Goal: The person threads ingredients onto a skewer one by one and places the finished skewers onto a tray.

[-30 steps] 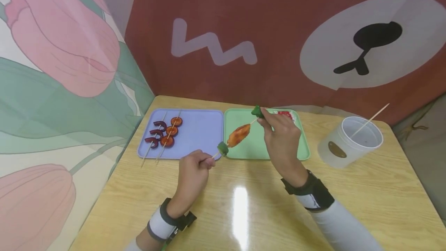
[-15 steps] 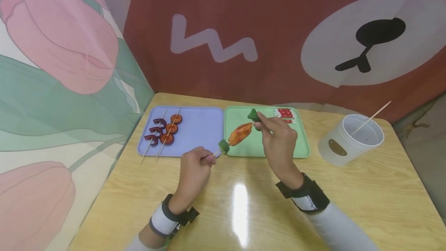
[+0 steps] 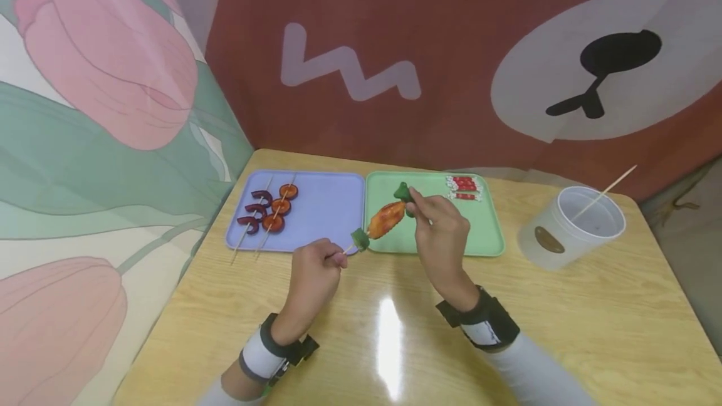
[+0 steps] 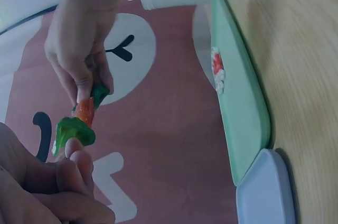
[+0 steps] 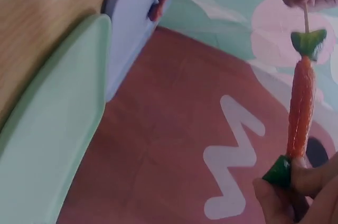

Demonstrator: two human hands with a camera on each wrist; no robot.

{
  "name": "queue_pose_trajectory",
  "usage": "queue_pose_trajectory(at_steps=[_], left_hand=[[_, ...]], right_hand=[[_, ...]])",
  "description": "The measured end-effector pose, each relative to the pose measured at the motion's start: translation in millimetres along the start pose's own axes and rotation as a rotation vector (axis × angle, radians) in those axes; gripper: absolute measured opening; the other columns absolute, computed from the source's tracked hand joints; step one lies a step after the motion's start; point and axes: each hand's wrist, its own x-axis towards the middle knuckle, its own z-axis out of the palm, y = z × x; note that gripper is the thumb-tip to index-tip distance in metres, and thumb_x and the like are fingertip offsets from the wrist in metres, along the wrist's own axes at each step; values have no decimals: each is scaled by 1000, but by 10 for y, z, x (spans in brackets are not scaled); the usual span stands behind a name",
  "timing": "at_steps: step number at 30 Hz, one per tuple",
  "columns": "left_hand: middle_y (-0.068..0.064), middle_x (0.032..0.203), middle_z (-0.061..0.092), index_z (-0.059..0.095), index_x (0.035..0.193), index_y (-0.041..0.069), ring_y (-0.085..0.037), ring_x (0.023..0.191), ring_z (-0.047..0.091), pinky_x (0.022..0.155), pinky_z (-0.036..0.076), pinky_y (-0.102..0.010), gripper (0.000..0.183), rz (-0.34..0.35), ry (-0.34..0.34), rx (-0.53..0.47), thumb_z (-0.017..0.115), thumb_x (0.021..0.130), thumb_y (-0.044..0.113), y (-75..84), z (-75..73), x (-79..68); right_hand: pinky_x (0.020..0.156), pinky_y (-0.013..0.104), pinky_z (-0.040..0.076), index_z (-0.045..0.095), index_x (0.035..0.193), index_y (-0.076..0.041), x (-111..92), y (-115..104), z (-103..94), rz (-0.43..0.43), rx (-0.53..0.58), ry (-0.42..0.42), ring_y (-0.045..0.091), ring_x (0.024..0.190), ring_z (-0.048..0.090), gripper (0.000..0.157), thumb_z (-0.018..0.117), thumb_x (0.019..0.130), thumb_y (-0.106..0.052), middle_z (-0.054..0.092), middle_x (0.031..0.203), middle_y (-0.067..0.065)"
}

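Note:
My left hand [image 3: 316, 274] grips the lower end of a thin wooden skewer [image 5: 306, 18]. Threaded on it are a green piece like bell pepper [image 3: 360, 240] nearest that hand, then an orange-brown piece like a chicken wing [image 3: 387, 220]. At the upper end, the thumb and fingers of my right hand [image 3: 445, 237] pinch a second green pepper-like piece [image 3: 403, 192], up against the wing piece. The skewer is held tilted above the trays. The stick's tip is hidden at the right hand.
A blue tray [image 3: 333, 205] bears two skewers, one with dark curved pieces [image 3: 255, 209], one with round orange-brown slices [image 3: 281, 207]. Beside it lies a green tray [image 3: 476, 234] with several red-and-white wrapped pieces [image 3: 464, 184]. A white bucket [image 3: 541, 234] with one stick [image 3: 606, 190] stands right.
My right hand has moved left and down toward my left hand. The upper green piece has slid along the stick, closing the gap to the wing piece. My left hand has barely moved.

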Motion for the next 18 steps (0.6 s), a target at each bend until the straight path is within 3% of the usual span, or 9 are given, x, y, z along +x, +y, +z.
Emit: queue_pose_trajectory(at_steps=[4, 8, 15, 18], left_hand=[[3, 59, 59, 68, 60, 9, -10, 55, 53, 53, 47, -27, 23, 10, -8, -3, 61, 72, -10, -5, 4, -5], [4, 60, 59, 70, 64, 9, -10, 55, 52, 53, 47, -27, 22, -11, -15, -20, 63, 75, -9, -42, -46, 16], [-1, 62, 64, 72, 70, 5, -12, 57, 57, 51, 48, -25, 20, -123, -31, -73, 60, 82, -5, -243, -145, 103], [-6, 65, 65, 72, 76, 0, -14, 59, 59, 53, 51, -24, 18, -220, -50, -101, 57, 85, -4, -394, -161, 120]], right_hand=[[42, 26, 39, 75, 102, -4, 33, -4, 18, -21, 7, -14, 17, 58, 59, 23, 74, 79, -8, 69, 71, 10], [46, 31, 47, 75, 104, -2, 62, -13, 9, -6, 15, -84, 20, 64, 62, 24, 73, 80, -4, 69, 75, 10], [74, 36, 55, 68, 124, -10, 136, 64, -158, 107, 25, -328, 20, 97, 65, 34, 65, 90, -14, 72, 106, 7], [84, 38, 53, 68, 123, -12, 198, 138, -276, 150, 19, -389, 19, 103, 64, 33, 62, 92, -23, 71, 113, 4]])
